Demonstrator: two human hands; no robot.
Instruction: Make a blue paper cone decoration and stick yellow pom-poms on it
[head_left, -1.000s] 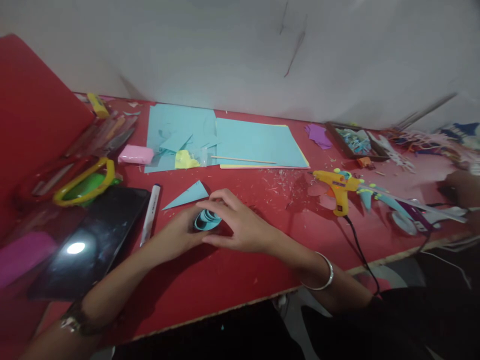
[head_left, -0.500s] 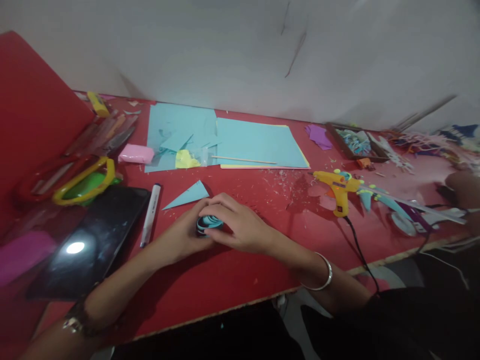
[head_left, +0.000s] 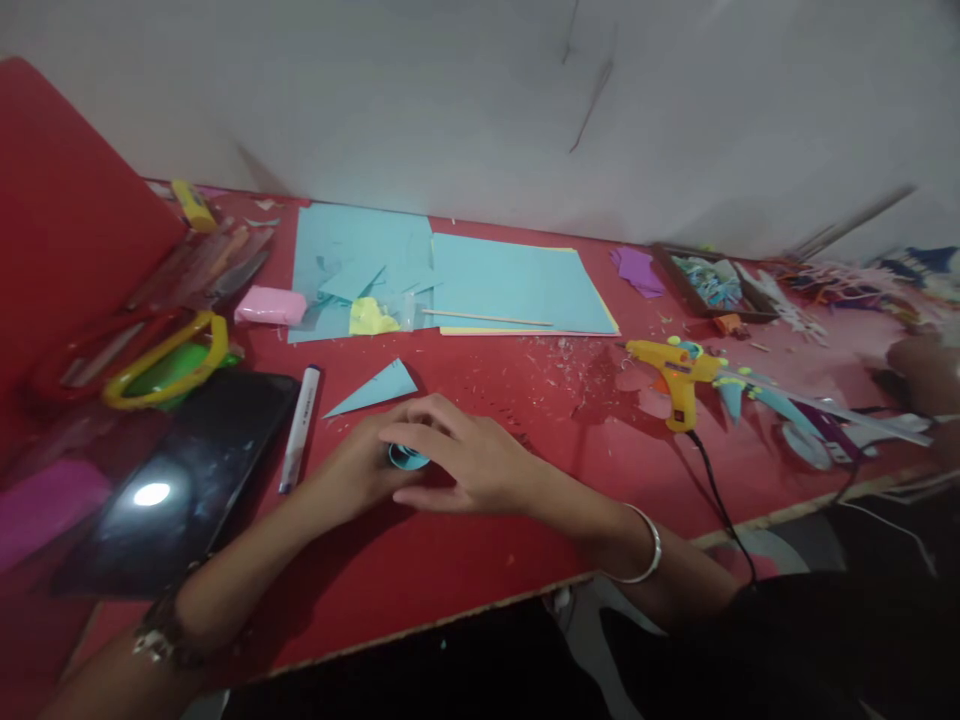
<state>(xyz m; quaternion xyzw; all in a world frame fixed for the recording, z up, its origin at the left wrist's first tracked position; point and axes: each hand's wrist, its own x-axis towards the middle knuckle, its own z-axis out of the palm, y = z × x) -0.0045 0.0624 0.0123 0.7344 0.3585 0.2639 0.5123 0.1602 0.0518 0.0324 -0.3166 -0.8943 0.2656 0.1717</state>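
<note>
A rolled strip of light blue paper (head_left: 407, 458) sits in my left hand (head_left: 360, 465), which is closed around it. Only part of the coil's top edge shows; the left fingertips are hidden. Over the coil arches my right hand (head_left: 472, 460), its thumb and forefinger apart on either side. The right fingers partly cover the roll, and the thumb stands clear of it. Just beyond my hands lies a blue paper cone (head_left: 375, 389). A white marker (head_left: 300, 430) with a dark cap lies to the left of my left hand.
Blue paper sheets (head_left: 517, 285) lie at the back under a thin wooden stick (head_left: 487, 318). On the right is a yellow glue gun (head_left: 679, 375) with its cord. Scissors (head_left: 169, 365) and a black phone-like slab (head_left: 180, 490) are on the left. Another person's hand (head_left: 926, 375) shows far right.
My right thumb has moved off the paper coil, and the right fingers have spread and shifted over it. The coil looks smaller and tighter, with less of it showing.
</note>
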